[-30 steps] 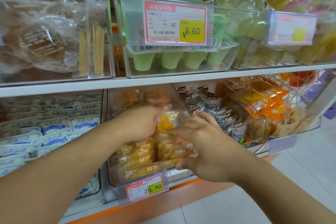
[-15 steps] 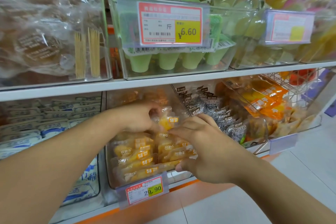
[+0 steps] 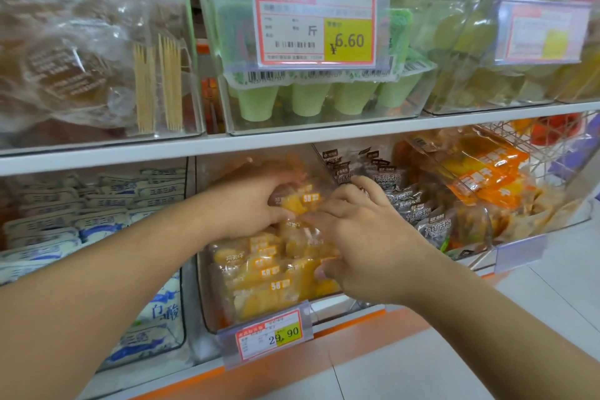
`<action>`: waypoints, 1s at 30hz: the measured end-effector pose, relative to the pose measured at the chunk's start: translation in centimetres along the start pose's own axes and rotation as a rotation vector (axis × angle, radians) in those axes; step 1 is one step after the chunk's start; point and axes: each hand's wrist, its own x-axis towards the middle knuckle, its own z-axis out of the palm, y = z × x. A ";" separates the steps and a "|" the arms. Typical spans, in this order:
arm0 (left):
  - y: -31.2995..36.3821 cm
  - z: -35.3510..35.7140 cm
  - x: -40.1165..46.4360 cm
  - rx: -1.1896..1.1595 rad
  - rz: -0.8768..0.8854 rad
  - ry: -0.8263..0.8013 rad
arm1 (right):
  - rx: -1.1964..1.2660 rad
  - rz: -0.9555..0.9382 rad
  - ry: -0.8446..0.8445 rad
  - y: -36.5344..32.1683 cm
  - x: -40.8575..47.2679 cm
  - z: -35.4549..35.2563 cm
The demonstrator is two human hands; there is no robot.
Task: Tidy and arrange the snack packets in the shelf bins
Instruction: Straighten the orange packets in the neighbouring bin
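Supermarket shelving (image 3: 227,143) fills the view, its two tiers lined with clear plastic bins. On the lower tier at far left, white-and-blue packets (image 3: 65,227) lie stacked in a bin. Beside it, the middle bin (image 3: 207,308), tagged with a 29.90 price label (image 3: 269,338), holds rows of yellow snack packets (image 3: 259,273). Both hands reach into this bin: the left hand (image 3: 250,204), fingers curled, grips one yellow packet (image 3: 300,201) lifted above the rows, while the right hand (image 3: 367,234) rests just beside it on the stacked packets, fingers bent over their tops and thumb pressed to the front of the pile. To the right, dark packets (image 3: 418,208) stand in a neighbouring bin, followed by orange packets (image 3: 487,175). On the upper tier, green jelly cups (image 3: 311,97) sit behind a 6.60 price label (image 3: 316,24).
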 end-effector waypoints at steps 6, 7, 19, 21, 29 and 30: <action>0.9 -1.5 0.4 -0.251 -0.092 -0.282 | 0.062 0.042 0.062 -0.4 -0.9 0.0; 1.2 -1.4 0.3 -0.243 -0.087 -0.315 | 0.059 0.054 0.065 -0.3 -0.8 -0.1; -0.2 0.9 1.6 -0.055 -0.142 0.048 | 0.079 0.038 -0.063 0.3 -0.1 0.0; 0.2 0.7 2.0 -0.074 -0.178 0.063 | 0.085 0.039 -0.059 0.3 -0.1 0.0; -0.1 0.5 3.1 -0.137 -0.237 0.026 | 0.098 0.033 -0.034 0.4 -0.1 0.4; -0.1 0.5 3.1 -0.143 -0.237 0.045 | 0.100 0.033 -0.029 0.4 -0.1 0.4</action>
